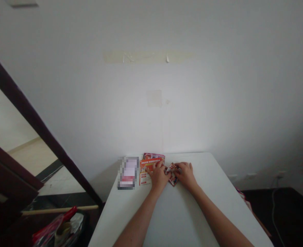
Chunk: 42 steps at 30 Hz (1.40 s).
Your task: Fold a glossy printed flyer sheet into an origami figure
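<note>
Between my hands, on the white table (174, 219), lies a small folded printed flyer (172, 183) in red, white and dark colours. My right hand (187, 175) has its fingers bent over the right side of this folded paper and grips it. At its left edge, the thumb and forefinger of my left hand (159, 176) close on it, while the other fingers spread over an orange and white flyer (144, 179). Behind that one shows a purple-red printed sheet (150, 155), partly covered. Fingers hide much of the folded piece.
A phone (128, 173) with a blurred-out screen lies at the table's left edge. The white wall (151, 127) rises right behind the table. Left on the floor stands a bin-like container with red plastic (64, 219). A cable (273, 206) hangs at the right.
</note>
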{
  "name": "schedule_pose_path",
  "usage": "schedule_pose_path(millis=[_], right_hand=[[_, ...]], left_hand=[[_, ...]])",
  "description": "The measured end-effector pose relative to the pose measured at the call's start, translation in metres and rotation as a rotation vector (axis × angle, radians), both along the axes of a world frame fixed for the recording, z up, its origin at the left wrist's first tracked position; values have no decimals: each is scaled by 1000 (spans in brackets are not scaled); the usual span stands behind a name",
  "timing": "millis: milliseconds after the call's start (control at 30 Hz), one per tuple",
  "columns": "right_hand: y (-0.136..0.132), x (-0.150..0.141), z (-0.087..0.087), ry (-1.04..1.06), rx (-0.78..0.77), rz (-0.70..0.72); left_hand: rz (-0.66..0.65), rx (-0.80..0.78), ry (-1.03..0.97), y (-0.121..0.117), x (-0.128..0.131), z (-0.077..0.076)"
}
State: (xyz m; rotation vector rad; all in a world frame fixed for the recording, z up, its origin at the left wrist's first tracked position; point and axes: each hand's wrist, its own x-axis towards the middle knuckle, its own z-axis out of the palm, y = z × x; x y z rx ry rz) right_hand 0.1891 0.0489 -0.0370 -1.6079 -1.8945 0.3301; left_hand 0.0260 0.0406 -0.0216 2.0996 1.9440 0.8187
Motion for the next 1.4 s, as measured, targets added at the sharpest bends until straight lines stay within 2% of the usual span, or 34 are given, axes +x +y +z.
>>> schedule_pose_path(millis=[300,567,767,1067,1400], right_hand=[[-2,-1,3,-155,-17,-13],[-4,-1,3,-160,22,-35],[4,8,-6,-80,38,21],[2,28,-8,186,61,244],[1,26,-6,141,46,255]], left_hand=[[34,-41,44,1,-1,3],[40,-50,43,0,0,5],[27,-47,31,0,-6,4],[27,-51,29,1,-8,4],[19,-47,73,-2,-9,5]])
